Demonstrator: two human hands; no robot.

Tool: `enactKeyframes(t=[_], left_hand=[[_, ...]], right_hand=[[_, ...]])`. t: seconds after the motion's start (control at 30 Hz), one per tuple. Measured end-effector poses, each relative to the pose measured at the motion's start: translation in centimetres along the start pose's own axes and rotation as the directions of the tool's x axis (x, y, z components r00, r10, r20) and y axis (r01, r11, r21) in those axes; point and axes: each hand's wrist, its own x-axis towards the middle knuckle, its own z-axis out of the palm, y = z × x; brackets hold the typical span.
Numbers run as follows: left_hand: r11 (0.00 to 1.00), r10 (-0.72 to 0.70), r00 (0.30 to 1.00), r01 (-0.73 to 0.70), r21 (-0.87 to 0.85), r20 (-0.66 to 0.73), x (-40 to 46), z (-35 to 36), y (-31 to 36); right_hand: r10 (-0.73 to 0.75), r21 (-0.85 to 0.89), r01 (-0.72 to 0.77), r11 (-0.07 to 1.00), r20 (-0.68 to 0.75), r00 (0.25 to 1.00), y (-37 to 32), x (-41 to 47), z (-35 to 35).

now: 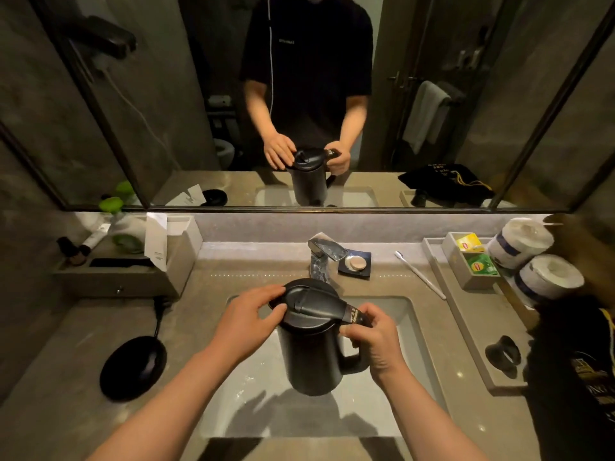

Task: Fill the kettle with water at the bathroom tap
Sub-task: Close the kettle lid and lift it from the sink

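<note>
A black electric kettle is held upright over the sink basin, its lid down. My right hand grips the kettle's handle at the top. My left hand rests its fingers on the left edge of the lid. The chrome tap stands just behind the kettle at the back of the basin. No water is running from it.
The kettle's round black base lies on the counter at the left, its cord plugged in. A toothbrush, a soap dish, a tray with tea bags and toilet rolls sit at the right. A mirror hangs behind.
</note>
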Motion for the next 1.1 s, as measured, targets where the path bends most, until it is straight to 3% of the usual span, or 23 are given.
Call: enactKeyframes(t=[0.17,0.37,0.47,0.57,0.73,0.93,1.1], left_hand=[[0.996,0.031,0.993,-0.039,-0.074,-0.118,-1.0,-2.5,1.2],[0.991,-0.014,1.000,0.012,-0.131,-0.018,-2.1,-4.2,0.6],[0.958,-0.135,0.990,0.120,-0.261,-0.040,-2.6,-4.6,0.5],[0.864,-0.310,0.945,0.232,-0.448,-0.109,-3.2,-5.2,0.6],[0.767,-0.365,0.927,0.245,-0.593,-0.089,-5.1,-6.8,0.3],[0.636,-0.545,0.830,0.313,-0.705,-0.123,-9.0,-9.4,-3.4],[0.576,-0.657,0.728,0.317,-0.753,-0.196,-11.3,-12.9,-6.7]], right_hand=[[-0.080,0.044,0.078,0.996,0.061,0.995,-2.8,0.0,1.4],[-0.119,0.051,0.115,0.992,0.092,0.989,-4.3,-0.2,2.7],[-0.130,0.068,0.124,0.990,0.098,0.987,-4.5,-0.4,3.5],[-0.132,0.087,0.122,0.989,0.120,0.984,-4.6,-0.5,4.5],[-0.125,0.105,0.105,0.989,0.207,0.970,-4.2,-1.0,7.1],[-0.118,-0.123,0.189,0.974,0.437,0.892,-3.7,-0.9,12.3],[-0.072,-0.339,0.358,0.870,0.631,0.773,-3.1,-0.1,18.5]])
